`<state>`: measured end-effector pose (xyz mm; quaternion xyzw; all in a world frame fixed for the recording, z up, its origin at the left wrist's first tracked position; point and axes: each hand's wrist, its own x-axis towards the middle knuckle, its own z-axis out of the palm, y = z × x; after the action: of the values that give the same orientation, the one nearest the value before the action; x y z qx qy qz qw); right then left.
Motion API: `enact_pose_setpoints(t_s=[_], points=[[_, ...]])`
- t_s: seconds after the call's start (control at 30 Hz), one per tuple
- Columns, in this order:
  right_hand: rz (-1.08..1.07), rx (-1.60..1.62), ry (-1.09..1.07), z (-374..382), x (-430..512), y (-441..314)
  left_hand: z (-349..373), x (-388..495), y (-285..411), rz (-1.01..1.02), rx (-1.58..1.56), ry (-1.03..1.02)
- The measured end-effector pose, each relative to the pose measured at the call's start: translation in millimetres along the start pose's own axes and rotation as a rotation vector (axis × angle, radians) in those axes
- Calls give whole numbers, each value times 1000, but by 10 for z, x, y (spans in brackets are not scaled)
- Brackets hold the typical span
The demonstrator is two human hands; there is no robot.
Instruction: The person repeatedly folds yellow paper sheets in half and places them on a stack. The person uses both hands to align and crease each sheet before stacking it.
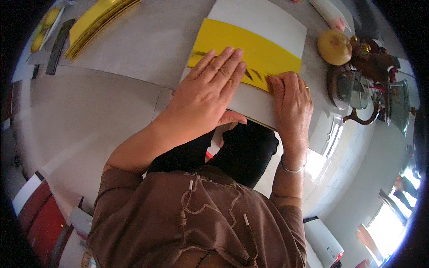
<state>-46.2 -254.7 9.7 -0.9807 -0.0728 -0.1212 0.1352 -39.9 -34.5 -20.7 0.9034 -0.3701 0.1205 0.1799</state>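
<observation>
A shiny yellow sheet (248, 43), perhaps foil paper, lies across a white board (261, 16) at the table's near edge. My left hand (207, 83) rests flat on the sheet's near left part, fingers extended and thumb apart. At the sheet's near right corner, my right hand (291, 90) has its fingers curled, with thumb and forefinger pinching the edge. Dark marks or reflections show on the sheet between the hands. What lies beneath the palms is hidden.
A stack of yellow sheets (97, 23) and a dark bar-shaped object (60, 47) lie at the left, near a plate of yellow fruit (50, 20). To the right are a round pale-yellow fruit (334, 47), a glass teapot (352, 87) and a brown figurine (375, 60).
</observation>
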Motion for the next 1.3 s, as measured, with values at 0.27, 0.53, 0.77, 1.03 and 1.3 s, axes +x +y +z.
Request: enact_pose_setpoints(t_s=[0.27,0.53,0.77,1.03,1.3], points=[[135,128,116,36,-32,105,-27,7,12,-21,16,-21],[185,266,143,27,-44,88,-40,7,14,-38,18,-47],[185,295,154,63,-33,102,-31,-5,26,-57,31,-72],[209,227,150,66,-57,67,-30,2,22,-54,36,-57],[213,190,141,69,-58,67,-27,-1,29,-60,44,-61]])
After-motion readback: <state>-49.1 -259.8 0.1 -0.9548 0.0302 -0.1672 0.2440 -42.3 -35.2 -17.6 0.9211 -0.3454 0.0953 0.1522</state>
